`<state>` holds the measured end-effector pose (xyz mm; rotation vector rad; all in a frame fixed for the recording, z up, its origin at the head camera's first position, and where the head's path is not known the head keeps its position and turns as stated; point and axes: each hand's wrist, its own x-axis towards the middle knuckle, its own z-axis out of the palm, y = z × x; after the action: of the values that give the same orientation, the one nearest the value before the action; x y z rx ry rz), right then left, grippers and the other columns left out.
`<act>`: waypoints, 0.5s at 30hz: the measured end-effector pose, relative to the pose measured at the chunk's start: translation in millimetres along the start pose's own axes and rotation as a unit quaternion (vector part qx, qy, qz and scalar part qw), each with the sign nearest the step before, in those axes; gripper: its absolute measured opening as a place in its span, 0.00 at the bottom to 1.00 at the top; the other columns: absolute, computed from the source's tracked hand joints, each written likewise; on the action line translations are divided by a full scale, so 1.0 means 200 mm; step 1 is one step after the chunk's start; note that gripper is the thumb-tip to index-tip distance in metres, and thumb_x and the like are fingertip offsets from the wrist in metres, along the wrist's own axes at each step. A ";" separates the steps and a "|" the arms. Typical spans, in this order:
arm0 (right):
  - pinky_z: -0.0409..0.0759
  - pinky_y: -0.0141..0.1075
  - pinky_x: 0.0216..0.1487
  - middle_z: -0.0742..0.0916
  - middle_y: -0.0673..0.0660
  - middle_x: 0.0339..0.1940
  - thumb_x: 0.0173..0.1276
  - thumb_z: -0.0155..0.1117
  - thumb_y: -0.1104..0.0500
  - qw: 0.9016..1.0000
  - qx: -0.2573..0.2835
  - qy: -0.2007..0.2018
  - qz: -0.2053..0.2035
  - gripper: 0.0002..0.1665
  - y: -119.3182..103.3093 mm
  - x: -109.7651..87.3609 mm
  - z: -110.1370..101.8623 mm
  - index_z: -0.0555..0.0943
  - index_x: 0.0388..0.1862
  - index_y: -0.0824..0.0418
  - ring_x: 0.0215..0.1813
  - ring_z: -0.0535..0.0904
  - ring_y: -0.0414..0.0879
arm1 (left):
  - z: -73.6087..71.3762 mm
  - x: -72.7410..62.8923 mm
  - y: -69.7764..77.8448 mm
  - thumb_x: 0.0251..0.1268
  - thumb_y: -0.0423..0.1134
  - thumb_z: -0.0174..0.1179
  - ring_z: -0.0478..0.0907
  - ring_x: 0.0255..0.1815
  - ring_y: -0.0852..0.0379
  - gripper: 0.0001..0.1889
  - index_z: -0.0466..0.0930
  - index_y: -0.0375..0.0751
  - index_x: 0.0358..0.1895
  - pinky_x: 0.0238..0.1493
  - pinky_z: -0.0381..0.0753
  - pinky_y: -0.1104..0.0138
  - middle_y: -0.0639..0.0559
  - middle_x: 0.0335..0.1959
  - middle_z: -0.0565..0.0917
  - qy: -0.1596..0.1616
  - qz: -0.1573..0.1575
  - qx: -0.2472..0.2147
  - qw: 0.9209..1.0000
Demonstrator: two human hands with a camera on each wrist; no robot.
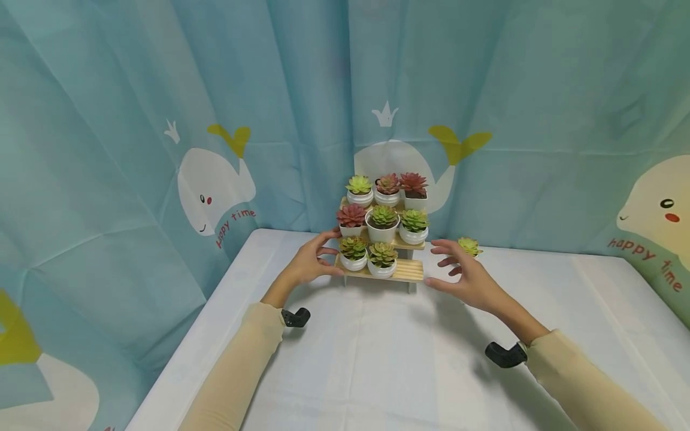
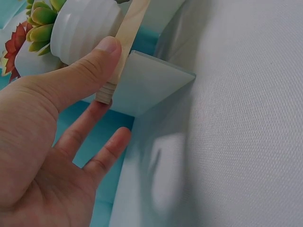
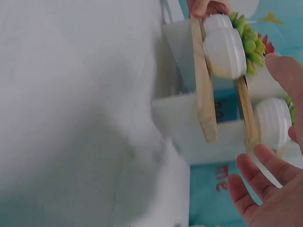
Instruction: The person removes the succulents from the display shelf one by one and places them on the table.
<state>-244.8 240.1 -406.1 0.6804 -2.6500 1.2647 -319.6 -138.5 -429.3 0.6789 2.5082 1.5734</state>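
A three-tier wooden plant stand with white supports bears several potted succulents in white pots. On its bottom tier, two green succulents take the left and middle, and the right end is bare slats. My left hand grips the stand's left end; in the left wrist view its thumb lies on the bottom board and a fingertip touches the board's end. My right hand is held just off the stand's right end, fingers spread and bent, holding nothing. In the right wrist view its fingertips are near the middle board.
Another green succulent stands on the table behind my right hand, partly hidden by it. A white cloth covers the table. Blue curtain printed with whales hangs close behind the stand and along the left.
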 end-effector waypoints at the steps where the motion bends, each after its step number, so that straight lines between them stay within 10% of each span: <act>1: 0.80 0.52 0.52 0.80 0.61 0.66 0.64 0.79 0.56 1.000 0.001 0.000 -0.005 0.46 0.00 0.01 0.01 0.65 0.77 0.56 0.57 0.80 0.59 | 0.00 0.00 0.00 0.52 0.28 0.79 0.78 0.65 0.43 0.47 0.64 0.41 0.77 0.55 0.84 0.53 0.46 0.78 0.65 0.000 0.000 0.000 1.000; 15: 0.80 0.55 0.49 0.82 0.64 0.62 0.64 0.78 0.59 0.998 0.044 -0.010 -0.045 0.44 -0.07 0.11 0.18 0.67 0.76 0.58 0.54 0.82 0.60 | 0.00 0.00 0.00 0.54 0.28 0.78 0.78 0.65 0.43 0.47 0.63 0.40 0.77 0.54 0.84 0.54 0.45 0.79 0.65 0.001 -0.001 0.000 1.000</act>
<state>-255.5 198.2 -412.8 0.8199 -2.5601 1.3635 -319.5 -138.8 -429.0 0.6749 2.5087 1.5735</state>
